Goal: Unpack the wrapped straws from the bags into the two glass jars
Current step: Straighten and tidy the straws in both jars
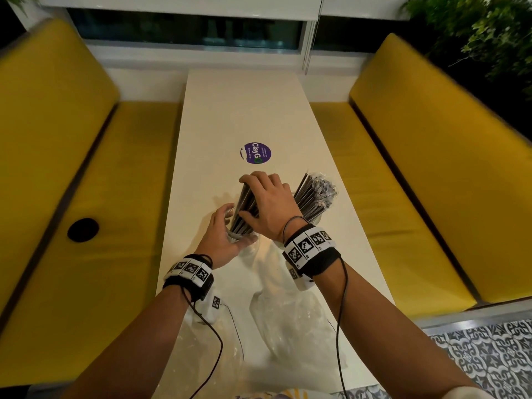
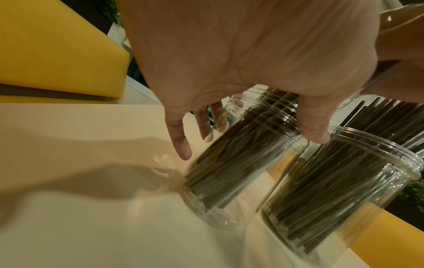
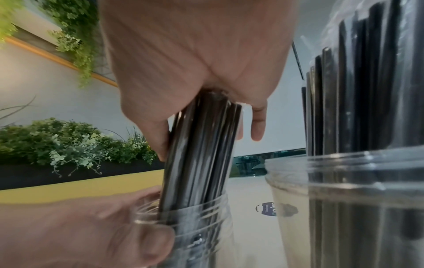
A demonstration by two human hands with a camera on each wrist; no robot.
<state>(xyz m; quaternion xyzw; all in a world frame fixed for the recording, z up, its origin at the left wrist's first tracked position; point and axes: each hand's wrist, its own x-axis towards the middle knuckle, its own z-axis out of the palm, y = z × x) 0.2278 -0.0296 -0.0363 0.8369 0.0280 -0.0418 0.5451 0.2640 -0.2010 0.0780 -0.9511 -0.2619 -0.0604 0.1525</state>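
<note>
Two clear jars stand side by side on the cream table [image 1: 230,116]. My left hand [image 1: 230,231] holds the left jar [image 1: 239,237] round its neck, fingers on the far side and thumb on the near rim [image 2: 314,130]. My right hand [image 1: 253,197] grips a bundle of dark wrapped straws [image 1: 244,208] from above, with their lower ends inside that jar [image 3: 206,226]. The bundle [image 3: 201,154] leans slightly. The right jar [image 1: 312,223] is packed with upright straws [image 1: 308,194], and crumpled clear wrap sits at their tops. It stands close beside the left jar [image 2: 241,163], and neither hand touches it.
Crumpled clear plastic bags [image 1: 288,321] lie on the near end of the table under my forearms. A round purple sticker [image 1: 255,152] is stuck beyond the jars. Yellow benches [image 1: 86,197] flank the table, the left one with a dark round hole [image 1: 83,229]. Plants [image 1: 489,38] hang at the far right.
</note>
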